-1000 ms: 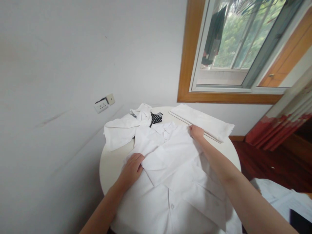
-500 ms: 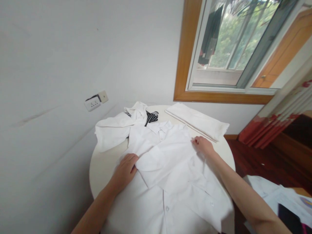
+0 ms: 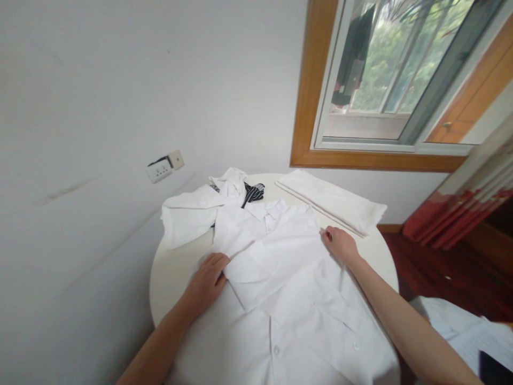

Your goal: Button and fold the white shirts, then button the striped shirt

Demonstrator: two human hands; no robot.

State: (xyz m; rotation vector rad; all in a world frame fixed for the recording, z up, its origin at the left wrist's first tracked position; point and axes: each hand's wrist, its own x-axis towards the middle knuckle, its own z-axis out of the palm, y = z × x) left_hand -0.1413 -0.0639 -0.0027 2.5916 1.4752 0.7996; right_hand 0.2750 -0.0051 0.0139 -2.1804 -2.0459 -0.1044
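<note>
A white button-up shirt (image 3: pixel 280 251) is spread over a round white table (image 3: pixel 170 278), its collar toward the wall. One sleeve (image 3: pixel 246 264) lies folded across its chest. My left hand (image 3: pixel 207 277) rests on the shirt's left side by that sleeve's end, fingers laid out over the cloth; its thumb is partly hidden. At the opposite edge, near the shoulder, my right hand (image 3: pixel 340 243) has its fingers closed in a pinch on the fabric.
Behind the shirt on the left lies a crumpled white garment (image 3: pixel 190 214) beside a black-and-white striped cloth (image 3: pixel 253 193). A folded white cloth (image 3: pixel 332 200) lies at the back right. The wall has a socket (image 3: pixel 159 170). Papers (image 3: pixel 473 334) sit at the lower right.
The view has shifted slightly, so most of the scene sits a little farther right. Both hands keep nearly the same places on the shirt.
</note>
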